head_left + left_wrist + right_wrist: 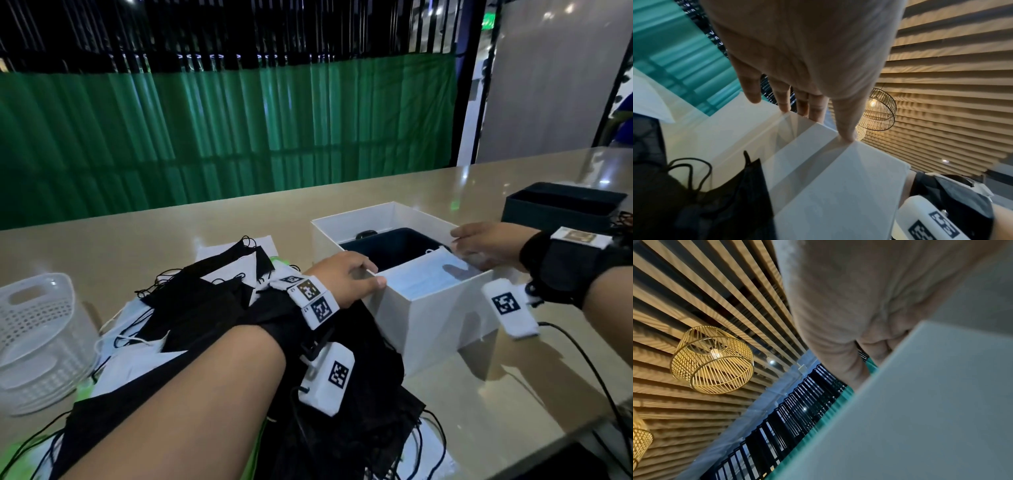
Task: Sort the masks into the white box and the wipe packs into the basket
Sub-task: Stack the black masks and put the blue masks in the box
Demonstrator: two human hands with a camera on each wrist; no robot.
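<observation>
Crowding the table: a heap of black masks point(205, 308) with loose ear loops sprawls left of the white box point(435, 308), running under the left forearm; some white masks point(137, 359) show in the heap
Basket: white basket point(41, 339) stands at the table's left edge, well apart from the box; its contents cannot be told
Far right: a dark box lid point(561, 205) lies on the table point(205, 219) beyond the right wrist
White box: open-topped, a dark inner tray point(390, 248) showing in its far half
Light mask: a pale blue mask point(431, 274) lies flat over the near half of the box opening, its long axis running from the left hand toward the right hand
Left hand: left hand point(342, 274) rests on the box's left rim, thumb on the mask's end, fingers straight over the rim
Right hand: right hand point(486, 243) at the box's right rim, fingers spread loosely over the mask's other end, clamping nothing
Wipe packs: green edges point(281, 262) peek from under the heap; too hidden to be sure
</observation>
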